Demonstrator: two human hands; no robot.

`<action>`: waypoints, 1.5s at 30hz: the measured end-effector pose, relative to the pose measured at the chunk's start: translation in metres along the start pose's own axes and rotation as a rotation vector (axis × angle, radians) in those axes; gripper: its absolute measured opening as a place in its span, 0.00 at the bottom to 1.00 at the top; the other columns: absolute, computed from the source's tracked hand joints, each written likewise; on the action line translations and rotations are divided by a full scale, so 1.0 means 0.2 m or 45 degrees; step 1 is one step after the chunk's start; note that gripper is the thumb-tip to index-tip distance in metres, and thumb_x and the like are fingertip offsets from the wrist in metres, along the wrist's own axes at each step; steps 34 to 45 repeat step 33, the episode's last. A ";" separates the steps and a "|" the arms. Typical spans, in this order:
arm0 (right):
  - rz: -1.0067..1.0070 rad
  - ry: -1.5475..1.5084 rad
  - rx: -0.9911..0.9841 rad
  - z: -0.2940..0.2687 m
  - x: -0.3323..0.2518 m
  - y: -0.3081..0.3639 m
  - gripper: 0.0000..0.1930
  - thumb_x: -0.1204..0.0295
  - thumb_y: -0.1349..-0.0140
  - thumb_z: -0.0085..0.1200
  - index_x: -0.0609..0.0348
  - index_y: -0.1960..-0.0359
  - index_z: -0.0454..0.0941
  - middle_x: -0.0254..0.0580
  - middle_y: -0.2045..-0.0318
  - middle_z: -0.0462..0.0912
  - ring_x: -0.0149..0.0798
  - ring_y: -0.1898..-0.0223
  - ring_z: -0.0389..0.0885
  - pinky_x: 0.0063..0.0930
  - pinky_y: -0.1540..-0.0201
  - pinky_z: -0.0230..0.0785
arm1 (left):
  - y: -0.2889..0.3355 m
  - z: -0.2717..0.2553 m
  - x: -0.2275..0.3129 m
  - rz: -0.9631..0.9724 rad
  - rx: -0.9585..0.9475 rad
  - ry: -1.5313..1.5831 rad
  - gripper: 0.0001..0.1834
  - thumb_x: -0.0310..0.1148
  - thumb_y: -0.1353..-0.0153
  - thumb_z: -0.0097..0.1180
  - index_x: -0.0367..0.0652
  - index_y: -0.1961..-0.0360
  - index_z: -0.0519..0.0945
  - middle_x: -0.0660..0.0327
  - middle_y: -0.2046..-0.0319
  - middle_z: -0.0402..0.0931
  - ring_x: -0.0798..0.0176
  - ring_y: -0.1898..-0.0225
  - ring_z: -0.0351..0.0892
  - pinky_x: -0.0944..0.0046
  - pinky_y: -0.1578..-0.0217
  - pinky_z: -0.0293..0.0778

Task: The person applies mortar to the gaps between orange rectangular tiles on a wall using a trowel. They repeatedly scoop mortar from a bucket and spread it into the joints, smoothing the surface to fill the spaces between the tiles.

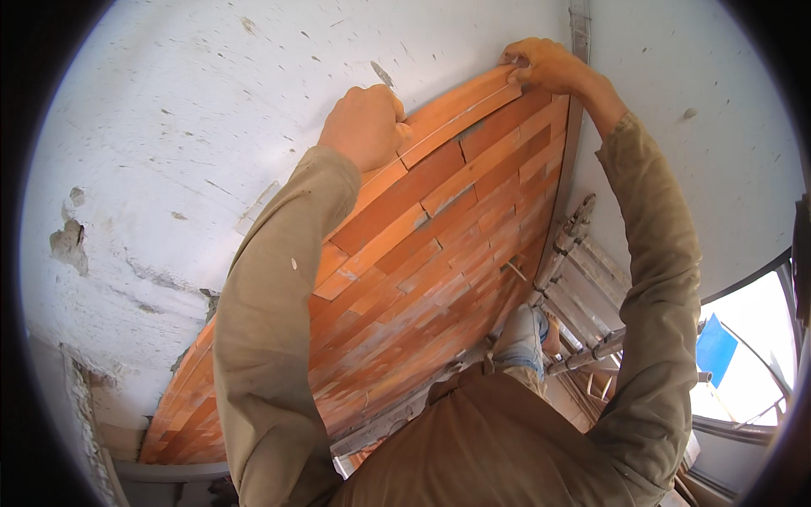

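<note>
A long, thin orange brick point(460, 103) lies along the top edge of the brick wall point(439, 237), its upper side close to the white plastered surface. My left hand point(365, 127) is curled closed at the brick's left end, with the fingertips mostly hidden. At the other end, my right hand point(547, 66) pinches the brick between thumb and fingers. Below it, courses of similar orange bricks run in staggered rows, with grey mortar in some joints.
Spatter and chipped patches mark the white surface point(194, 110). A narrow metal strip point(570, 152) runs along the wall's right edge. Ladder-like metal scaffolding point(583, 270) stands at the lower right, with a jeans leg point(521, 334) beside it. Farther right, a blue panel point(715, 351) shows through an opening.
</note>
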State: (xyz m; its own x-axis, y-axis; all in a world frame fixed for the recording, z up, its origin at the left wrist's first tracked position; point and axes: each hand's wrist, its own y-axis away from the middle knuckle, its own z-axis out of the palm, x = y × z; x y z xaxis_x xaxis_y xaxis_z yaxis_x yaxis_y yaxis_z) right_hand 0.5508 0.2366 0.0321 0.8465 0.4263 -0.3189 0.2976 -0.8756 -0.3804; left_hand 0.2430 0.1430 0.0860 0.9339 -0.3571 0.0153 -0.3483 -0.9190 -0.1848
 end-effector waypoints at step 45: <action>0.188 -0.835 0.713 0.59 0.05 0.21 0.34 0.56 0.35 0.62 0.68 0.34 0.75 0.58 0.45 0.85 0.50 0.42 0.83 0.38 0.39 0.72 | -0.06 -0.05 0.04 0.071 -0.106 -0.474 0.07 0.32 0.40 0.65 0.39 0.69 0.88 0.50 0.70 0.86 0.50 0.67 0.85 0.51 0.61 0.79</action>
